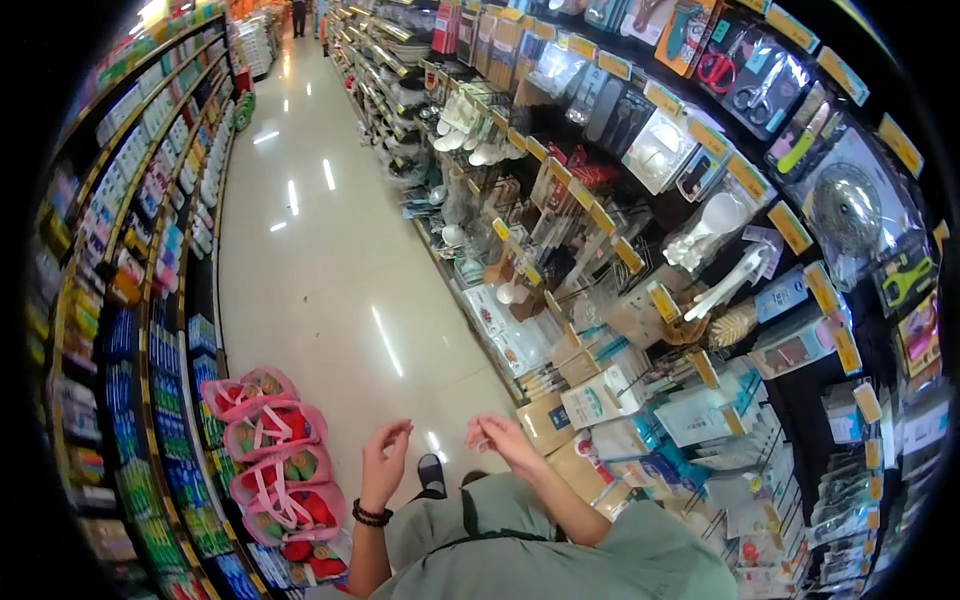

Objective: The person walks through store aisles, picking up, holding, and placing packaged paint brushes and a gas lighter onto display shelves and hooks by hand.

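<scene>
My left hand (385, 460), with a dark beaded bracelet (371, 514) at its wrist, is raised in front of my body. Its fingers are loosely bent, and nothing shows in them. Across a gap, my right hand (500, 438) is also raised, fingers half curled and apart, likewise holding nothing visible. Both hands are over the aisle floor. Nearest to my left hand are several pink bags (277, 455) with pale handles and red and green contents, standing in a row by the left shelf. Packaged goods (548, 420) hang closest to my right hand.
Shelves of bottles and packs (165, 230) line the left side. On the right, a rack holds scissors (757, 95), white spoons (715, 225), a wire strainer (846, 207) and yellow price tags (795, 228). The glossy floor (320, 260) runs ahead; a person (299, 17) stands far off.
</scene>
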Motion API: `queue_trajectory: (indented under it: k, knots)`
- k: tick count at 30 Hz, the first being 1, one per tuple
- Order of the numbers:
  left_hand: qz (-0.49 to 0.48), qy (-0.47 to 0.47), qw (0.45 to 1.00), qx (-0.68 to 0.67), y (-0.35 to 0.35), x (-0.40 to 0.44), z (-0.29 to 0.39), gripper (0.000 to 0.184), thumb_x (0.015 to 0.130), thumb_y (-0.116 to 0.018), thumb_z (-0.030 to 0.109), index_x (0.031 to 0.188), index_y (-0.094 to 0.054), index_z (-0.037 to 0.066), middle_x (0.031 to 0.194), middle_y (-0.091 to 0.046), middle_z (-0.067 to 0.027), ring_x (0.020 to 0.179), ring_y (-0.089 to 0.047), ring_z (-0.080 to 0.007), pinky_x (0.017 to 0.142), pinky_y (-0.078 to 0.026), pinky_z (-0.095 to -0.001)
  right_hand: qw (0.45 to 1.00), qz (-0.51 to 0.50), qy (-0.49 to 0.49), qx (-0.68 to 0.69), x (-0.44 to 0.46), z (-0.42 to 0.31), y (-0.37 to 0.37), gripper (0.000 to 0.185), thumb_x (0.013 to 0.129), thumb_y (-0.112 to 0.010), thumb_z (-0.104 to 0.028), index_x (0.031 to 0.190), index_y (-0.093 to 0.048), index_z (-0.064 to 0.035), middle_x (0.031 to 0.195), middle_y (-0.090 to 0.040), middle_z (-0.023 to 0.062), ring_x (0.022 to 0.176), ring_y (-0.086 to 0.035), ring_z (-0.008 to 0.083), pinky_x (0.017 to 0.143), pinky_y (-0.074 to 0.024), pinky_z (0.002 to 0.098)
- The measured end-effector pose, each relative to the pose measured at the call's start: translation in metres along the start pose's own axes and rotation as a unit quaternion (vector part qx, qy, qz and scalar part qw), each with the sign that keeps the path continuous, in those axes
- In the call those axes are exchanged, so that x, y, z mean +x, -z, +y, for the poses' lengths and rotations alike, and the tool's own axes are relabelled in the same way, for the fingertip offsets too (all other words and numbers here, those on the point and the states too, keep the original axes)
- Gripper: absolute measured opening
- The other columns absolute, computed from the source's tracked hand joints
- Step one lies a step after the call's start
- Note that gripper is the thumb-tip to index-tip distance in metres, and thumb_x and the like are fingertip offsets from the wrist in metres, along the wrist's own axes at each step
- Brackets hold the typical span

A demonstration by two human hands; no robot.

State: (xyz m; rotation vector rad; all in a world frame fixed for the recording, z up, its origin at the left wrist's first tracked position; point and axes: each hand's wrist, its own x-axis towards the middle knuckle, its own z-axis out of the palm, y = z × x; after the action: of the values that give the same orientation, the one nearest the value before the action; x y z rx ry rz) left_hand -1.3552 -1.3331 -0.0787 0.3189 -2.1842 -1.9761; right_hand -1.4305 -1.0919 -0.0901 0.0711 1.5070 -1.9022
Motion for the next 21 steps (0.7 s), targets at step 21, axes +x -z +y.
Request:
queue_trajectory:
  k: [21]
  knots:
    - [-0.233, 0.002, 0.972, 0.028, -0.204, 0.533, -0.020, 0.028, 0.097, -0.058, 0.014, 0.122, -0.062, 0.002, 0.109, -0.071, -0.0109, 0.098, -0.068, -0.0196, 0.084, -0.055, -0.0313, 0.917, 0.048, 0.164, 0.361, 0.439, -0.216, 0.221, 0.044, 0.104, -0.046, -0.024, 0.144, -0.035, -0.0100, 0.146, -0.046, 0.0094, 0.129, -0.046, 0.0276, 0.100, -0.0435, 0.0432]
